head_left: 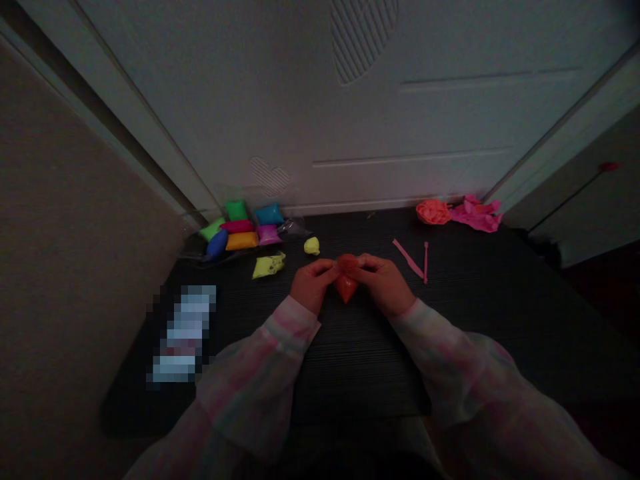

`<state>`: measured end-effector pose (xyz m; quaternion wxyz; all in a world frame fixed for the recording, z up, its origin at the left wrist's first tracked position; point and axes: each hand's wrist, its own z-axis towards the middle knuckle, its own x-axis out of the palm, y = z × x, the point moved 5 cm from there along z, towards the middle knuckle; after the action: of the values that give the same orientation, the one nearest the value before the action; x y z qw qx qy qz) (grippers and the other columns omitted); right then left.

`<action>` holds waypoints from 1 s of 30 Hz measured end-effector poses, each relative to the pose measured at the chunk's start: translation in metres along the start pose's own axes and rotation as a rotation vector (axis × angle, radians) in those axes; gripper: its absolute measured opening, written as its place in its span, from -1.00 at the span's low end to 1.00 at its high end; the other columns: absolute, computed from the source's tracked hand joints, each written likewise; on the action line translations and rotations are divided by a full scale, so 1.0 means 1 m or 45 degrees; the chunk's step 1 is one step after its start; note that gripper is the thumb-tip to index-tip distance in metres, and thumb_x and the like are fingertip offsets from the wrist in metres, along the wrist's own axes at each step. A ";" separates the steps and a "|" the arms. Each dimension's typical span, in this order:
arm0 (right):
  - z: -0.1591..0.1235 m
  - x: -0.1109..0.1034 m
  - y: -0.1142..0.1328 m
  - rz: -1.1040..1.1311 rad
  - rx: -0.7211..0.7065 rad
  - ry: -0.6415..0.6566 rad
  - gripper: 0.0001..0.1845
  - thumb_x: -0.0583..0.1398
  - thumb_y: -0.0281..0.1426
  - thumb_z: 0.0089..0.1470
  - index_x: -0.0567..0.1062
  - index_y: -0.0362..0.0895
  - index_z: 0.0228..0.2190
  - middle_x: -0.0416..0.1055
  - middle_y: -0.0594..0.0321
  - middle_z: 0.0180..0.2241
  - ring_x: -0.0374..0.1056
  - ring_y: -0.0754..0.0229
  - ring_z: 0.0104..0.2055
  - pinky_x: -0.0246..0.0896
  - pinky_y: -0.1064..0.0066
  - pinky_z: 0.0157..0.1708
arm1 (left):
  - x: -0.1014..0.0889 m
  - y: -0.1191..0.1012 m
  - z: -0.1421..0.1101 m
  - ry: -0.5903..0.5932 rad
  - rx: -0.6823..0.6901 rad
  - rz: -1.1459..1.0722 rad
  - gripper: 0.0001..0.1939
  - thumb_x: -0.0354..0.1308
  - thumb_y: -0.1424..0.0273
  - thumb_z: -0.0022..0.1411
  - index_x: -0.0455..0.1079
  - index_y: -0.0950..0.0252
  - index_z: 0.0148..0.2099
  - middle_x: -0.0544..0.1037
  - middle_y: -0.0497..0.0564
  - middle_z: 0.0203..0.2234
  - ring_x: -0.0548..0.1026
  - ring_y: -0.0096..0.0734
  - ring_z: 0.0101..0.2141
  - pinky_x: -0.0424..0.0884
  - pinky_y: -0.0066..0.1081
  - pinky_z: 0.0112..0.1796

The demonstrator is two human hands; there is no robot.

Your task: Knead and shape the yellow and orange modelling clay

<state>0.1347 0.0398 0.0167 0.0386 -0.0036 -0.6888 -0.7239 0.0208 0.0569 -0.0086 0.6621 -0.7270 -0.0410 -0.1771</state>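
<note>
Both hands meet over the middle of the dark surface (pixel 345 373). Left hand (pixel 311 285) and right hand (pixel 389 283) pinch a shiny red packet (pixel 346 288) between thumbs and bent fingers, one at each side of its upper part; the packet's pointed lower end hangs toward the wearer. Whether the packet is open: cannot tell, fingers and dim light hide it.

Just beyond the left hand: a small pale-yellow lump (pixel 311 246), lying alone. Left of that lump, and ahead of the left hand: a crumpled yellow packet (pixel 267 266), flat on the surface. Farther out on the same side, a cluster of filled packets in and around clear plastic (pixel 295 228): green packet (pixel 236 211), light-green packet (pixel 213 230), teal packet (pixel 269 215), red-pink packet (pixel 237 227), blue packet (pixel 217 245), orange packet (pixel 242 241), purple packet (pixel 269 234). Well to the left of the left hand: a flat, pixelated object (pixel 185 333).

Ahead and to the right of the right hand: two slim pink tools, a flat one (pixel 409 259) and a thin rod (pixel 426 260), their near ends close together. Farther off beyond these: a crumpled coral item (pixel 433 212) and, beside it, a crumpled bright-pink item (pixel 477 213). Pale panel (pixel 350 127) with ribbed heart reliefs stands behind the far edge.
</note>
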 end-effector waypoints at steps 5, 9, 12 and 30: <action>0.003 0.002 -0.007 0.125 0.048 -0.026 -0.86 0.18 -0.34 -0.30 0.33 -0.15 -0.64 0.24 0.40 -0.60 0.15 0.36 -0.51 0.03 0.46 -0.42 | 0.009 0.000 -0.004 0.024 -0.104 -0.195 -0.83 0.12 0.39 -0.19 0.27 0.32 -0.45 0.37 -0.12 -0.56 0.33 -0.59 -0.50 0.26 -0.47 -0.39; 0.004 0.001 -0.009 0.116 0.073 -0.026 -0.83 0.17 -0.32 -0.30 0.30 -0.15 -0.63 0.20 0.41 -0.61 0.12 0.37 -0.53 0.02 0.47 -0.45 | 0.019 0.000 -0.008 0.204 -0.190 -0.121 -0.68 0.16 0.44 -0.24 0.17 0.28 -0.35 0.34 -0.11 -0.45 0.34 -0.57 -0.48 0.28 -0.47 -0.45; 0.004 0.001 -0.009 0.119 0.079 -0.001 -0.79 0.18 -0.32 -0.31 0.24 -0.16 -0.68 0.16 0.43 -0.64 0.09 0.39 -0.56 0.00 0.49 -0.49 | 0.018 0.002 -0.007 0.228 -0.155 0.008 -0.65 0.15 0.48 -0.24 0.14 0.28 -0.33 0.33 -0.10 -0.46 0.32 -0.58 -0.50 0.26 -0.50 -0.47; 0.004 -0.006 0.006 -0.150 -0.024 0.092 -0.67 0.18 -0.33 -0.30 0.34 -0.07 -0.35 0.33 0.29 -0.38 0.23 0.29 -0.39 0.12 0.40 -0.39 | 0.002 -0.020 -0.006 0.188 0.233 0.731 -0.71 0.01 0.52 -0.19 0.22 0.27 -0.30 0.35 -0.08 -0.46 0.30 -0.44 -0.43 0.21 -0.43 -0.35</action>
<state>0.1408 0.0437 0.0227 0.0207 0.0629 -0.6791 -0.7310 0.0154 0.0529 0.0118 0.7491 -0.6314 0.1983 -0.0308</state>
